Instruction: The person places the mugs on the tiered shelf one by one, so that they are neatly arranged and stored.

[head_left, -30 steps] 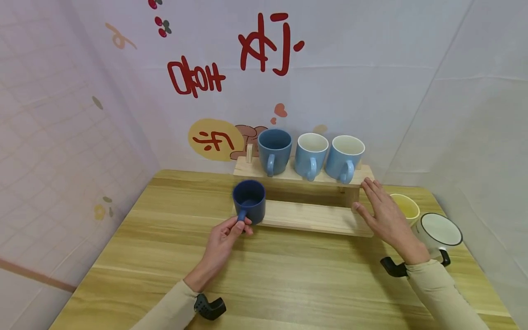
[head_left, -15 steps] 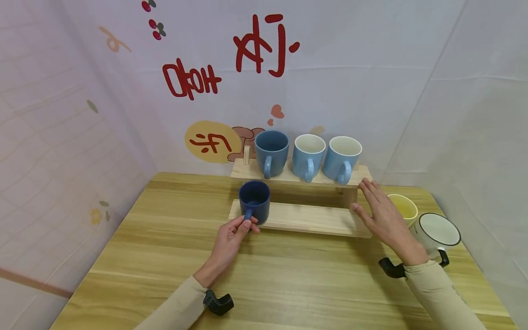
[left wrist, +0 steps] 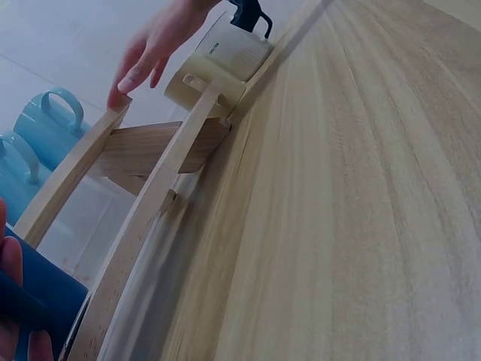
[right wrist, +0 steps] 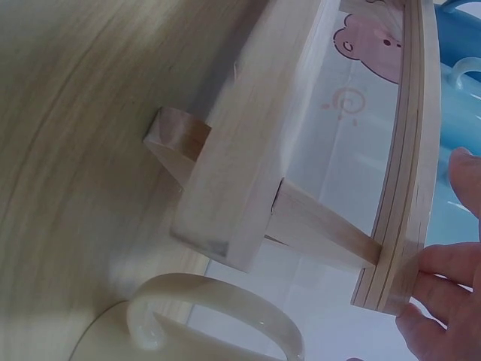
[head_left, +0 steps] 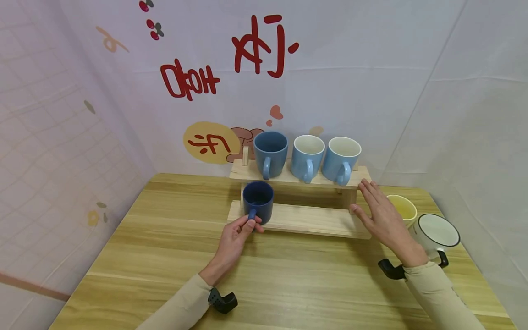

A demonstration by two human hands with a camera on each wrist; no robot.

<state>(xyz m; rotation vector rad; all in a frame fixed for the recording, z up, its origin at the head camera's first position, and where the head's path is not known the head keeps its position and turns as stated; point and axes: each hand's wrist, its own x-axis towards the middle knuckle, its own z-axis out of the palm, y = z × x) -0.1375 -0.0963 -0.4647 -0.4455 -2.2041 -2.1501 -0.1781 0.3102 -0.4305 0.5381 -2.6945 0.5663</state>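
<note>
My left hand point(head_left: 233, 240) pinches the handle of a dark blue mug point(head_left: 260, 201), upright at the left part of the wooden rack's lower shelf point(head_left: 313, 220). In the left wrist view the base of this mug point(left wrist: 52, 293) meets the shelf edge; whether it bears weight there I cannot tell. My right hand point(head_left: 385, 220), fingers extended, touches the right end of the upper shelf point(head_left: 363, 174). The right wrist view has its fingertips against that board end point(right wrist: 391, 289). On the upper shelf stand a grey-blue mug point(head_left: 270, 156) and two light blue mugs point(head_left: 307, 160), handles facing me.
Right of the rack, partly behind my right hand, are a yellow mug point(head_left: 402, 208) and a white mug point(head_left: 437, 231) with a black rim and handle. A printed cloth wall point(head_left: 350, 101) stands behind the wooden table point(head_left: 297, 284).
My left hand has carried the dark blue mug rightward, from the lower shelf's left end to farther over it. My right hand has stayed at the rack's right end.
</note>
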